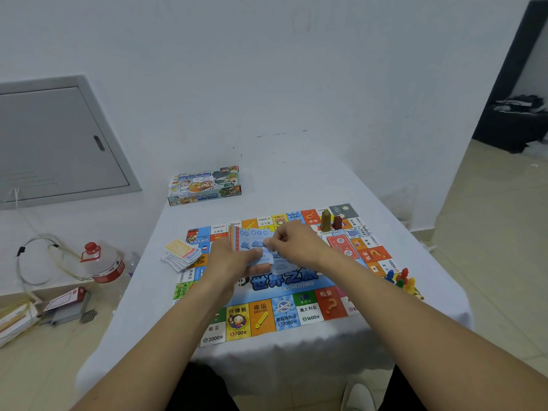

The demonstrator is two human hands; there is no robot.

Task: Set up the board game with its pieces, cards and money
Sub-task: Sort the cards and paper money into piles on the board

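White cloth covers the table [296, 185] carrying the game board [284, 315], which lies under both hands. Left hand [229, 262] grips a stack of paper money [252, 243] above the board centre. Right hand [299, 243] pinches the front blue note. Card pile [182, 255] lies left of the left hand; pawns [401, 280] lie right of the right forearm.

I see bright, even, bluish indoor light; soft shadows; no glare; wide-angle bending at edges; slight blur around centre.
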